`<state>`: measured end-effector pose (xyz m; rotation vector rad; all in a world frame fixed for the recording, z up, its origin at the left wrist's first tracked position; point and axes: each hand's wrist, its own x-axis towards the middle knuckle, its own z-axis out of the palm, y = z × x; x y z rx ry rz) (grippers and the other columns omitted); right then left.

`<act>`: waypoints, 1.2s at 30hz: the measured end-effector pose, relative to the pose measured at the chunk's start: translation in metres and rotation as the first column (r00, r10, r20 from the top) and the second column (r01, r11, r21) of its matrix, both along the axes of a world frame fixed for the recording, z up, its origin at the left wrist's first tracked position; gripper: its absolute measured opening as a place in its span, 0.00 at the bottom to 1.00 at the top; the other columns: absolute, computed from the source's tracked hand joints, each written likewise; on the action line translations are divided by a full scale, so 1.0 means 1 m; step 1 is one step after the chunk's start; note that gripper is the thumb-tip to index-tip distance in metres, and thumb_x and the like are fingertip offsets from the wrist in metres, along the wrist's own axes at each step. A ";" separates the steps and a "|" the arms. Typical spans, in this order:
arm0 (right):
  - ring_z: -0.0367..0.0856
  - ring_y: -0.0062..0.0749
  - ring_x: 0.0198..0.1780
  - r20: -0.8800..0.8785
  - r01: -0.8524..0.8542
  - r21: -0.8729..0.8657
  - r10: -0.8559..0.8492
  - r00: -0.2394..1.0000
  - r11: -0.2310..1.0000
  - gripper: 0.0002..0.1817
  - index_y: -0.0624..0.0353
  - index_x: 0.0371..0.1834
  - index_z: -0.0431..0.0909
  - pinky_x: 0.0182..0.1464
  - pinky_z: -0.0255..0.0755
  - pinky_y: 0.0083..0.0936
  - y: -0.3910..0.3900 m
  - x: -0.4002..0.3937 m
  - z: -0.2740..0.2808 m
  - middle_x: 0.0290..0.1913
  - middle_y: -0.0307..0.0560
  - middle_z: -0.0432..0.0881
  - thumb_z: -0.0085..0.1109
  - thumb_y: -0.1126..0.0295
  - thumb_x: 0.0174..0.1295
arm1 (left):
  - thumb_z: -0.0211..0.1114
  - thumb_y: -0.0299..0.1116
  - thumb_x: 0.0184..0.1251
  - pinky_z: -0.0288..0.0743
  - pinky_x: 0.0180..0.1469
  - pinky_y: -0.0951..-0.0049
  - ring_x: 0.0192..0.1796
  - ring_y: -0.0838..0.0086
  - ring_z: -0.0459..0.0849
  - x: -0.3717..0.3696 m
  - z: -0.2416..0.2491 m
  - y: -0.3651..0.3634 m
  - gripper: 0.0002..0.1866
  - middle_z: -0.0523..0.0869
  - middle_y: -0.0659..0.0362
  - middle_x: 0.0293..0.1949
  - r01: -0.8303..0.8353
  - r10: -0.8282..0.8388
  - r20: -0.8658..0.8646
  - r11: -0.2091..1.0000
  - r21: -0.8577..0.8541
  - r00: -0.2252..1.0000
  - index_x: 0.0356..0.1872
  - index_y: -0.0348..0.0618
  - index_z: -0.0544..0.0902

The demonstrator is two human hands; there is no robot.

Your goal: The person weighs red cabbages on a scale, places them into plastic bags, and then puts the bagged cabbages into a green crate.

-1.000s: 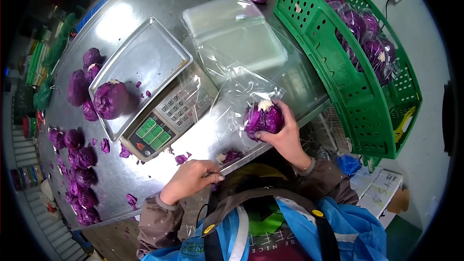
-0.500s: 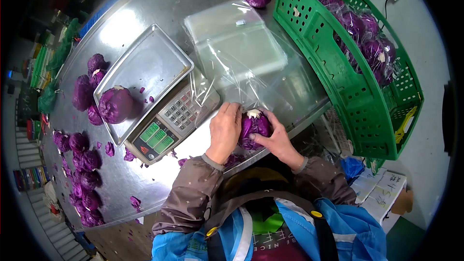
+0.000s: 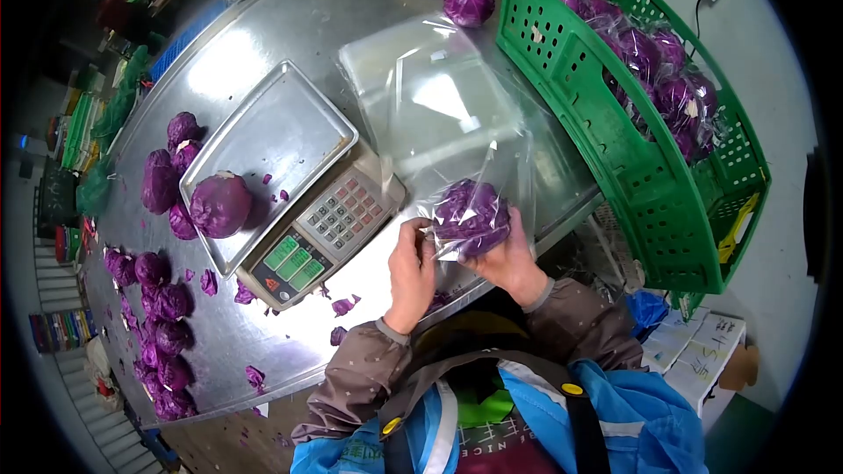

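A purple cabbage point(image 3: 471, 211) lies inside a clear plastic bag point(image 3: 512, 154) near the table's front edge. My right hand point(image 3: 514, 259) grips the cabbage from its lower right side. At the bag's mouth, left of the cabbage, my left hand point(image 3: 413, 268) is closed with its fingers on the film. Behind them lies a stack of flat clear bags point(image 3: 408, 70). To the left stands a scale with a metal tray point(image 3: 294, 114), and a large cabbage point(image 3: 220, 204) rests on the tray's lower left part.
A green crate point(image 3: 606, 145) on the right holds several bagged cabbages point(image 3: 676, 92). One loose cabbage point(image 3: 469, 4) sits beside it at the back. Several more cabbages point(image 3: 162, 301) line the left of the metal table point(image 3: 237, 333), with torn leaves scattered near the scale.
The cabbage has gone into the clear bag and turned, its pale stem no longer showing. My left hand has moved slightly down, and my right hand now holds the cabbage from below.
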<state>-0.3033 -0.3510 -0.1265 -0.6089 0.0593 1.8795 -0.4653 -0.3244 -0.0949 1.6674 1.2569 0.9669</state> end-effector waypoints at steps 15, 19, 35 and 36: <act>0.67 0.32 0.52 0.868 0.045 0.397 -0.391 0.307 0.917 0.38 0.61 0.62 0.56 0.54 0.64 0.27 0.009 -0.025 0.003 0.54 0.48 0.66 0.64 0.62 0.50 | 0.60 0.21 0.42 0.69 0.23 0.67 0.21 0.64 0.76 0.036 0.047 -0.004 0.17 0.75 0.56 0.20 0.467 -0.326 -0.354 0.756 0.460 0.877 0.38 0.43 0.75; 0.66 0.28 0.54 0.758 0.151 0.268 -0.305 0.576 0.952 0.35 0.61 0.65 0.51 0.55 0.65 0.24 0.014 -0.007 0.038 0.56 0.49 0.65 0.56 0.60 0.59 | 0.64 0.22 0.39 0.69 0.25 0.66 0.23 0.63 0.75 0.011 0.031 -0.009 0.23 0.73 0.58 0.20 0.279 -0.046 -0.419 0.811 0.515 0.907 0.43 0.41 0.75; 0.74 0.37 0.49 0.635 0.150 0.242 -0.273 0.723 0.959 0.27 0.56 0.57 0.64 0.47 0.72 0.42 0.026 -0.003 0.018 0.49 0.49 0.73 0.56 0.56 0.57 | 0.54 0.31 0.59 0.71 0.23 0.56 0.21 0.51 0.77 -0.033 0.017 -0.007 0.08 0.77 0.46 0.17 0.084 -0.069 -0.568 0.996 0.001 0.820 0.26 0.38 0.76; 0.74 0.37 0.50 -0.034 0.162 0.007 -0.162 0.986 0.987 0.27 0.56 0.58 0.63 0.48 0.71 0.43 0.027 0.000 0.021 0.49 0.51 0.72 0.57 0.61 0.56 | 0.54 0.31 0.59 0.71 0.24 0.56 0.21 0.51 0.77 -0.035 0.015 -0.009 0.08 0.78 0.46 0.18 0.117 -0.098 -0.576 0.993 -0.005 0.812 0.26 0.38 0.76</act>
